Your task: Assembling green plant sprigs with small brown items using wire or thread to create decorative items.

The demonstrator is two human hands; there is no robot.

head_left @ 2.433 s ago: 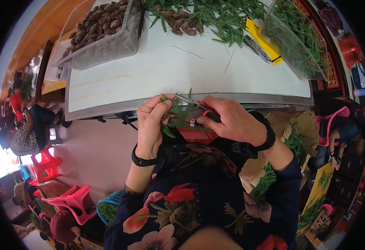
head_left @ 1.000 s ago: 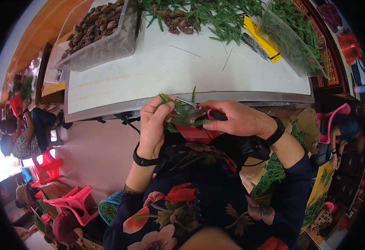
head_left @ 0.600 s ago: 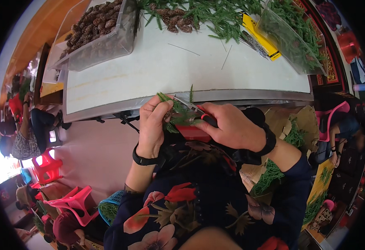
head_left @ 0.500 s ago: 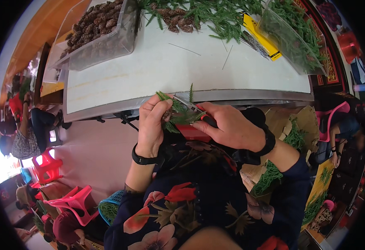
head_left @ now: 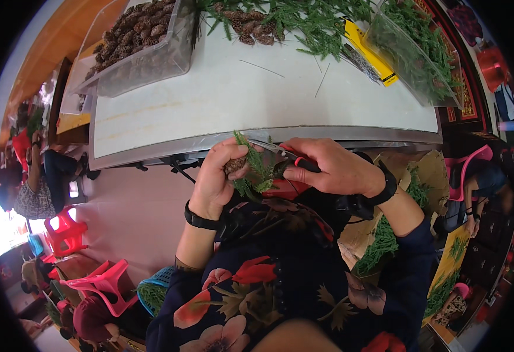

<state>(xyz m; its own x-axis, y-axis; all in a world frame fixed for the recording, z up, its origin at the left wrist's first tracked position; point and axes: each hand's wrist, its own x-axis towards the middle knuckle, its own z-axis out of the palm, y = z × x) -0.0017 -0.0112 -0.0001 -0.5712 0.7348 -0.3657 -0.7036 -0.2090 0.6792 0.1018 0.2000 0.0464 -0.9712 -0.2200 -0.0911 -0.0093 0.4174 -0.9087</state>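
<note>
Just in front of the table edge, my left hand (head_left: 214, 170) is closed round a brown pine cone (head_left: 235, 166) with a green artificial sprig (head_left: 260, 168) against it. Its thumb presses near the sprig's upper part. My right hand (head_left: 340, 167) grips pliers (head_left: 308, 165) with red and black handles. Their slim metal jaws point left and reach the top of the sprig. The fingers partly hide the cone, and what the jaw tips touch is too small to tell.
On the white table (head_left: 210, 97) stands a clear bin of pine cones (head_left: 133, 35). Green sprigs (head_left: 321, 29), loose wires (head_left: 261, 68), a yellow packet (head_left: 362, 47) and another clear bin (head_left: 412, 64) lie farther right. An open cardboard box (head_left: 433, 176) with greenery stands beside me. People sit nearby.
My right hand and the pliers have shifted slightly right and up. The sprig has turned in my left hand, and the tip that stood up beside the jaws is now lower.
</note>
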